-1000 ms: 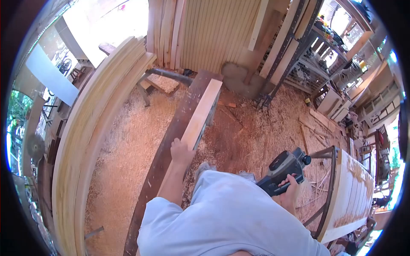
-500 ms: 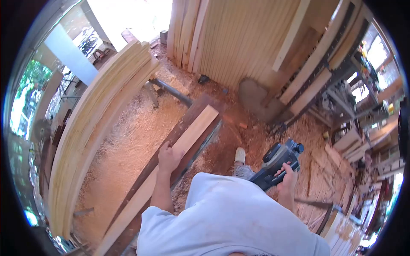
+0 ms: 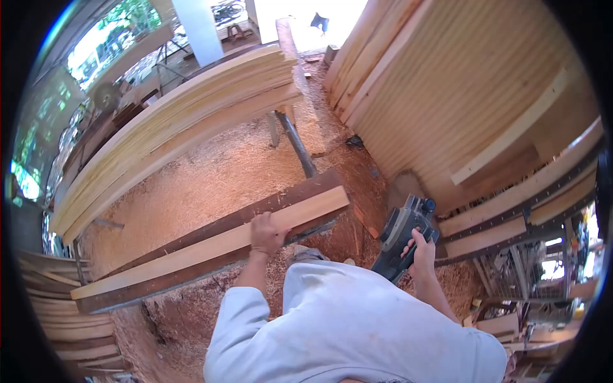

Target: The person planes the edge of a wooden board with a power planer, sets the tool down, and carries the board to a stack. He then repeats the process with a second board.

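A long pale wooden board (image 3: 211,247) lies along a dark, narrow workbench (image 3: 313,186). My left hand (image 3: 267,235) grips the board right of its middle, fingers over the top face and thumb toward the near edge. In my right hand (image 3: 421,250) is a dark electric planer (image 3: 402,233), held by its handle with the fingers wrapped round. The planer is in the air to the right of the board's far end, apart from it. Its rear part is partly hidden by my shirt.
Beyond the bench, a stack of long boards (image 3: 185,121) rests on a metal support (image 3: 297,145). Wood shavings (image 3: 211,172) cover the floor. Tall planks (image 3: 460,96) lean at the right, near curved timbers (image 3: 485,233). More stacked boards (image 3: 76,329) are at the lower left.
My view has turned to the right, so the bench and board appear less steep. The planer has come up nearer the board's far end. My left hand still holds the board.
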### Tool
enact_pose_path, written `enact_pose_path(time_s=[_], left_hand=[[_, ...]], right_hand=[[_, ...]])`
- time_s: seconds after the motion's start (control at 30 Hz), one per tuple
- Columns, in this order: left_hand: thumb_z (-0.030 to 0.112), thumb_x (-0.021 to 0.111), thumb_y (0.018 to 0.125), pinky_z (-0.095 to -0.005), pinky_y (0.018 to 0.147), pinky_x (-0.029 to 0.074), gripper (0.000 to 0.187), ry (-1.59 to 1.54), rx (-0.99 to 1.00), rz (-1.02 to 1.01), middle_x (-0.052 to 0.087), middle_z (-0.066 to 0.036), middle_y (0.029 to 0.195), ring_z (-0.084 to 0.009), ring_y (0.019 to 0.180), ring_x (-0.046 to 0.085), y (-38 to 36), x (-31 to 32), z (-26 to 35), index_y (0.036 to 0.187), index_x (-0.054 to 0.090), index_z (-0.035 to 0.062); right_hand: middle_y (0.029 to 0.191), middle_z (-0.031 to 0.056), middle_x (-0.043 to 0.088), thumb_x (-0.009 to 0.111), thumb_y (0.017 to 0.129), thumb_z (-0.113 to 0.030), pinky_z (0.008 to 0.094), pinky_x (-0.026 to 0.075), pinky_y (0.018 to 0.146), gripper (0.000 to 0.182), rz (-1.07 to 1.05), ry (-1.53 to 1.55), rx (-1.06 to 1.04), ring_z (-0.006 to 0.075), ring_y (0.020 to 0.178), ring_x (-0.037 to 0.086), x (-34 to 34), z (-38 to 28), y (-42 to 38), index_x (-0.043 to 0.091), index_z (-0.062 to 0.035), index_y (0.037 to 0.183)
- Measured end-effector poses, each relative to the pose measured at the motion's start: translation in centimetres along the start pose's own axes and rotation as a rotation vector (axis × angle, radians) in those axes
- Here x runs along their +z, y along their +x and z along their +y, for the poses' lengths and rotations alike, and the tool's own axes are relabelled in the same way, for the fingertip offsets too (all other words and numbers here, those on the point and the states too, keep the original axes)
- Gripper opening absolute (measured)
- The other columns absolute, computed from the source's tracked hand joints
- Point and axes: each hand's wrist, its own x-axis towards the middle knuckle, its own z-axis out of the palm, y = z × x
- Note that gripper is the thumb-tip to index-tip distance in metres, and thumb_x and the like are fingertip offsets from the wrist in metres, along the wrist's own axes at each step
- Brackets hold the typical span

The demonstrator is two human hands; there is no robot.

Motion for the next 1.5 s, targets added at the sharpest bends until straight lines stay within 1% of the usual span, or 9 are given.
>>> enact_pose_path(time_s=[0.27,0.4,0.53,0.7,1.03,1.23,1.3,1.47,1.5], left_hand=[[0.052,0.078,0.074,-0.0474,0.107,0.036,0.072,-0.101,-0.131,0.093,0.059,-0.013,0.123,-0.0311,0.118,0.053,1.3,0.6,4.9,0.119,0.063,-0.0006],[0.043,0.078,0.077,-0.0456,0.106,0.037,0.063,-0.153,-0.202,0.131,0.064,-0.015,0.113,-0.0340,0.110,0.058,-2.2,-0.4,-0.7,0.120,0.062,-0.0002],[0.041,0.066,0.086,-0.0526,0.119,0.021,0.055,0.300,-0.989,0.420,0.041,-0.024,0.149,-0.0366,0.141,0.037,-3.2,-0.1,-3.8,0.116,0.067,-0.0047],[0.052,0.047,0.093,-0.0546,0.121,0.013,0.064,0.293,-1.566,0.187,0.019,-0.028,0.162,-0.0404,0.150,0.019,0.8,-2.7,-1.1,0.113,0.072,-0.0042],[0.043,0.037,0.095,-0.0582,0.121,0.011,0.060,0.219,-1.615,0.252,0.013,-0.022,0.165,-0.0369,0.153,0.012,0.1,-0.4,-1.9,0.123,0.068,0.0007],[0.043,0.036,0.098,-0.0591,0.121,0.013,0.058,0.302,-1.618,0.164,0.011,-0.023,0.165,-0.0404,0.152,0.010,0.3,-1.0,-1.7,0.123,0.069,0.0029],[0.044,0.035,0.100,-0.0564,0.116,0.028,0.056,0.642,-1.512,0.200,0.036,-0.025,0.153,-0.0403,0.144,0.033,-2.0,0.9,-5.7,0.127,0.065,0.0060],[0.047,0.026,0.106,-0.0457,0.113,0.037,0.063,0.107,-1.599,-0.005,0.058,-0.023,0.137,-0.0353,0.134,0.049,-6.3,-3.7,-14.1,0.134,0.059,0.0011],[0.048,0.023,0.106,-0.0510,0.120,0.025,0.064,0.361,-1.694,-0.095,0.043,-0.023,0.152,-0.0366,0.147,0.031,-3.6,-3.5,-12.1,0.136,0.059,0.0034]], right_hand=[[0.067,0.0025,0.056,0.061,0.099,-0.033,0.0356,0.048,0.048,0.027,-0.244,-0.169,0.042,0.0178,0.052,0.055,7.4,-4.8,4.7,0.056,-0.0112,0.114],[0.065,0.0042,0.057,0.044,0.099,-0.063,0.0307,0.045,0.050,0.058,-0.451,-0.172,0.152,0.0166,0.052,0.054,11.1,-6.2,6.3,0.056,-0.0069,0.111],[0.063,0.0049,0.056,0.046,0.100,-0.061,0.0299,0.043,0.048,0.058,-0.618,-0.371,0.188,0.0160,0.050,0.053,14.4,-6.9,9.1,0.057,-0.0042,0.101],[0.064,0.0034,0.055,0.048,0.101,-0.057,0.0274,0.041,0.047,0.055,-0.857,-0.593,0.209,0.0130,0.049,0.050,18.1,-7.1,12.7,0.060,-0.0041,0.096],[0.065,0.0012,0.056,0.060,0.097,-0.047,0.0255,0.039,0.052,0.047,-1.504,-1.194,0.050,0.0084,0.056,0.050,17.7,-9.3,19.8,0.061,-0.0028,0.079],[0.077,0.0031,0.064,0.065,0.093,-0.041,0.0295,0.046,0.065,0.050,-1.668,-1.387,0.117,0.0098,0.074,0.055,17.7,-10.0,22.7,0.068,0.0074,0.104],[0.077,0.0031,0.063,0.067,0.092,-0.041,0.0326,0.048,0.067,0.049,-1.685,-1.410,0.197,0.0100,0.077,0.055,18.1,-9.7,22.8,0.068,0.0062,0.104],[0.099,0.0292,0.068,0.062,0.090,-0.055,0.0432,0.050,0.087,0.068,-1.770,-1.679,0.015,0.0378,0.096,0.067,19.5,-9.5,21.2,0.064,0.0083,0.114],[0.096,0.0290,0.068,0.059,0.091,-0.058,0.0443,0.050,0.085,0.069,-1.767,-1.584,-0.068,0.0394,0.092,0.066,18.6,-8.5,21.4,0.064,0.0080,0.113]])
